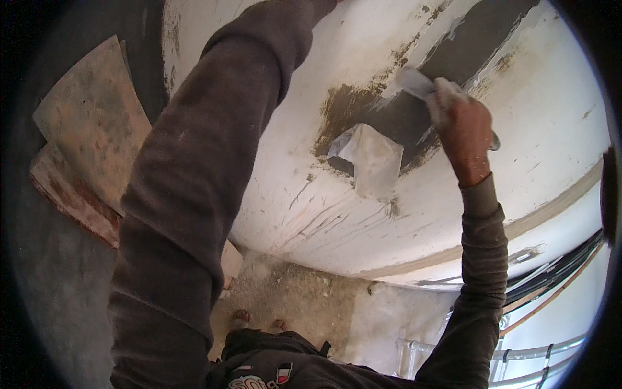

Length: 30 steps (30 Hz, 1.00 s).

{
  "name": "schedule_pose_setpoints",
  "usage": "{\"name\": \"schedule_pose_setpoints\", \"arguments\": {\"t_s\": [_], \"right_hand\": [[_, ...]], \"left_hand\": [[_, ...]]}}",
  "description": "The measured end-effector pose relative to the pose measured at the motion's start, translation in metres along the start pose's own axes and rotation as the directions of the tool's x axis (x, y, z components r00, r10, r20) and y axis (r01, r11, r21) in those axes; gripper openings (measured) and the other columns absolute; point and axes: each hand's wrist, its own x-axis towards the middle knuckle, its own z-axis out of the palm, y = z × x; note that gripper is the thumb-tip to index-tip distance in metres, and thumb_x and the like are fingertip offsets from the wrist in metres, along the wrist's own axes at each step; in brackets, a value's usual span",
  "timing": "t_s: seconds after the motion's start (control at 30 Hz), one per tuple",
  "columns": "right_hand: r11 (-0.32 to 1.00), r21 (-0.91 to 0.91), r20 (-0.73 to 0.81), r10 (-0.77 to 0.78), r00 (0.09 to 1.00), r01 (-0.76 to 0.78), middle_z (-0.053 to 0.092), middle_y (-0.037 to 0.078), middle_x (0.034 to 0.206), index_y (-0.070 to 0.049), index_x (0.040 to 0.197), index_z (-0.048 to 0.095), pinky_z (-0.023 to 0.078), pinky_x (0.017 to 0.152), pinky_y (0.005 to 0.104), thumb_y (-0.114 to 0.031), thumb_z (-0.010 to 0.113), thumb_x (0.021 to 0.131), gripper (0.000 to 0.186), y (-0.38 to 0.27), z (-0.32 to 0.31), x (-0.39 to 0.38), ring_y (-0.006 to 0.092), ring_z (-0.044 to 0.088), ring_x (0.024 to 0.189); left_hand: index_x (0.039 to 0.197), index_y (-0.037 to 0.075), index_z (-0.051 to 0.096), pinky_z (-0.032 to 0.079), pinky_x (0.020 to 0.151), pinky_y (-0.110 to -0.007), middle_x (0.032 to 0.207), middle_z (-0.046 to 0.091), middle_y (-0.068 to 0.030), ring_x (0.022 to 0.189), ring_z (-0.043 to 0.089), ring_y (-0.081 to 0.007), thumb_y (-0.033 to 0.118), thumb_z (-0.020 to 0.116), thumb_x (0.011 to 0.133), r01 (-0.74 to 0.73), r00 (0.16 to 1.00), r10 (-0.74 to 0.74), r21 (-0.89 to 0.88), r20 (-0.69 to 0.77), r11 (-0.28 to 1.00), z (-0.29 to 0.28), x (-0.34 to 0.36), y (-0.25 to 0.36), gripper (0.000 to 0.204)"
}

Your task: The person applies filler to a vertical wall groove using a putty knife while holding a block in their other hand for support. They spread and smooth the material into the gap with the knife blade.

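My right hand is closed round a putty knife, its blade pointing up and left against the white wall and slightly blurred. The handle's end sticks out beyond the palm. Under the blade runs a dark grey patched strip with ragged filler edges. Below and left of the knife, a crumpled sheet of clear plastic covers part of the patch. My left arm, in a dark sleeve, stretches up past the top edge of the view, so its hand is out of sight.
Stained boards lean at the left, with a reddish-brown one below. The dusty floor shows around my feet. At the lower right are dark cables or pipes and metal rails. Drips streak the white wall.
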Motion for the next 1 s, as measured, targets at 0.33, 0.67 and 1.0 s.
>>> {"name": "schedule_pose_setpoints", "arguments": {"t_s": [0.33, 0.67, 1.0], "right_hand": [[0.997, 0.021, -0.023, -0.067, 0.997, 0.068, 0.070, 0.011, 0.089, -0.011, 0.102, 0.061, 0.057, 0.061, 0.0423, -0.028, 0.067, 0.094, 0.020, -0.006, 0.005, -0.004, 0.0309, 0.072, 0.073], [0.995, 0.049, 0.058, -0.094, 0.994, 0.091, 0.068, 0.012, 0.088, -0.012, 0.098, 0.058, 0.057, 0.061, 0.0445, -0.027, 0.063, 0.096, 0.017, -0.014, 0.013, -0.014, 0.0343, 0.071, 0.073], [0.999, -0.029, -0.118, 0.030, 0.993, -0.034, 0.068, 0.011, 0.092, -0.012, 0.101, 0.059, 0.056, 0.062, 0.0428, -0.028, 0.064, 0.097, 0.018, 0.018, -0.012, 0.008, 0.0325, 0.070, 0.074]], "left_hand": [[0.097, 0.006, 0.053, 0.055, 0.061, -0.041, 0.087, 0.063, -0.0137, 0.071, 0.065, -0.0324, 0.026, 0.063, 0.099, -0.046, 0.997, 0.048, 0.035, -0.059, 0.998, 0.005, 0.003, 0.000, 0.023], [0.097, 0.005, 0.054, 0.055, 0.060, -0.040, 0.087, 0.063, -0.0121, 0.071, 0.065, -0.0305, 0.025, 0.063, 0.099, -0.029, 0.999, 0.029, 0.001, -0.024, 1.000, 0.004, 0.001, 0.002, 0.023], [0.096, 0.006, 0.054, 0.054, 0.063, -0.040, 0.084, 0.063, -0.0121, 0.070, 0.065, -0.0301, 0.026, 0.065, 0.098, 0.007, 1.000, -0.007, -0.011, 0.008, 1.000, 0.001, -0.001, 0.002, 0.023]]}}
